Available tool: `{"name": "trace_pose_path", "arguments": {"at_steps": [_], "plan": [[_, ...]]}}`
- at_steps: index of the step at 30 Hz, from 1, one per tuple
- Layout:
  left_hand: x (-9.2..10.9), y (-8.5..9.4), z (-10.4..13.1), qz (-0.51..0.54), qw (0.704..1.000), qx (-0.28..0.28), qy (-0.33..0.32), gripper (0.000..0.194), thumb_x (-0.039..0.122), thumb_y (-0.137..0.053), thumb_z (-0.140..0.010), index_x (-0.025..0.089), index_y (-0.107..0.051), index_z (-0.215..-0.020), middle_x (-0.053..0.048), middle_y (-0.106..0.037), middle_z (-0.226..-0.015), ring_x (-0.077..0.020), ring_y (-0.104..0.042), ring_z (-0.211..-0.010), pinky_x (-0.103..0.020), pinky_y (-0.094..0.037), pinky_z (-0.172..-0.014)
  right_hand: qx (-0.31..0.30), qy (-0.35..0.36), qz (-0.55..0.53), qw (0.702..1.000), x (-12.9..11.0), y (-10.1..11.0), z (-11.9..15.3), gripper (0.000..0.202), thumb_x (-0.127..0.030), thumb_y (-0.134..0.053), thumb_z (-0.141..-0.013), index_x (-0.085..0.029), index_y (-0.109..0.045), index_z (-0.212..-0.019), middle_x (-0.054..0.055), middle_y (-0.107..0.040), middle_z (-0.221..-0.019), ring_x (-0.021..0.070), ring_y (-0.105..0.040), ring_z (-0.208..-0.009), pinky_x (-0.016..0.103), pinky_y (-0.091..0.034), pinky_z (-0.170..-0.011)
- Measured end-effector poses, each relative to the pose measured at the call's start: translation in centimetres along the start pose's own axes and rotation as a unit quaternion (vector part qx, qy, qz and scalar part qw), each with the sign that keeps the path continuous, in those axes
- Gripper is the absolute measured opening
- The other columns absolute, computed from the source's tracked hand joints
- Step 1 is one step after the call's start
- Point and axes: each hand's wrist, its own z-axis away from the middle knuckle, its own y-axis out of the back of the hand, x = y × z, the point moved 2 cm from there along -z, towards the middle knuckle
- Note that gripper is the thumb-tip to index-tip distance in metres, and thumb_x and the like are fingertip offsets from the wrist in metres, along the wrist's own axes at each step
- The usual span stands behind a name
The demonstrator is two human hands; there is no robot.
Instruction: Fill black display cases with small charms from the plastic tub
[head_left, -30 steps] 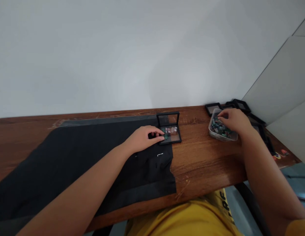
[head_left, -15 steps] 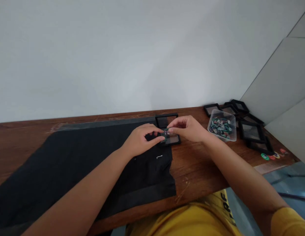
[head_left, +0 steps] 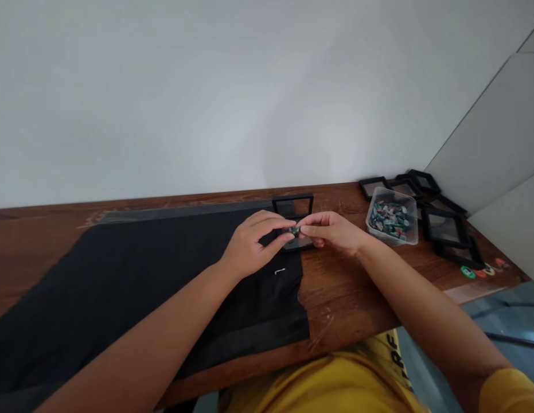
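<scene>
My left hand (head_left: 254, 242) and my right hand (head_left: 333, 230) meet over a small black display frame (head_left: 312, 205). Between their fingertips is a small dark green polished stone (head_left: 295, 231), pinched from both sides. The frame is unfolded, its back half tilted up and its front half lying under my fingers, partly covered by them. Its right part rests at the edge of a black cloth (head_left: 163, 269). Whatever lies inside the front half is mostly hidden by my hands.
A clear plastic tub (head_left: 414, 236) of mixed green, red and pale stones (head_left: 389, 221) stands to the right. Beyond it several black frames (head_left: 444, 225) are piled by the wall. Colourful round pieces (head_left: 468, 272) lie near the wooden table's (head_left: 348, 310) right edge.
My hands have drawn closer together, the left moving slightly right. The fingertips now meet on one stone, where before they worked a little apart over the frame. The view has shifted slightly.
</scene>
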Motion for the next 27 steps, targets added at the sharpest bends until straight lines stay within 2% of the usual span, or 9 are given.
{"name": "trace_pose_path", "arguments": {"at_steps": [5, 11, 18, 27], "plan": [[-0.16, -0.24, 0.16, -0.011, 1.000, -0.015, 0.009, 0.021, 0.038, -0.067, -0.100, 0.026, -0.077, -0.114, -0.006, -0.079, -0.104, -0.0200, -0.072, -0.093, -0.039, -0.060, -0.088, 0.006, -0.019, -0.010, 1.000, 0.28, 0.03, -0.07, 0.026, -0.039, -0.088, -0.073, -0.020, -0.079, -0.089, -0.003, -0.071, -0.076, 0.0059, -0.040, -0.053, 0.022, -0.029, -0.049], [-0.08, -0.43, 0.29, -0.006, 1.000, -0.018, -0.016, 0.023, 0.040, -0.067, -0.100, 0.027, -0.078, -0.115, -0.006, -0.076, -0.102, -0.0197, -0.070, -0.092, -0.038, -0.059, -0.086, -0.003, -0.036, -0.014, 0.999, 0.48, -0.13, -0.05, 0.029, -0.038, -0.089, -0.071, -0.019, -0.080, -0.091, -0.004, -0.070, -0.070, 0.0053, -0.039, -0.051, 0.021, -0.024, -0.047], [-0.38, -0.50, 0.35, -0.013, 0.998, -0.061, 0.023, 0.026, 0.044, -0.070, -0.097, 0.029, -0.079, -0.116, -0.007, -0.076, -0.106, -0.0222, -0.070, -0.096, -0.044, -0.058, -0.094, 0.000, -0.047, -0.019, 0.999, 0.74, 0.04, -0.10, 0.026, -0.033, -0.088, -0.072, -0.019, -0.080, -0.093, -0.003, -0.071, -0.072, 0.0055, -0.041, -0.053, 0.022, -0.026, -0.049], [0.29, -0.43, -0.07, -0.006, 1.000, -0.019, -0.022, 0.020, 0.041, -0.068, -0.099, 0.029, -0.077, -0.112, -0.005, -0.077, -0.107, -0.0216, -0.069, -0.100, -0.044, -0.056, -0.095, -0.011, -0.045, -0.040, 0.998, 0.87, -0.05, -0.07, 0.019, -0.033, -0.085, -0.077, -0.020, -0.079, -0.088, -0.003, -0.071, -0.075, 0.0066, -0.042, -0.056, 0.022, -0.032, -0.052]]}}
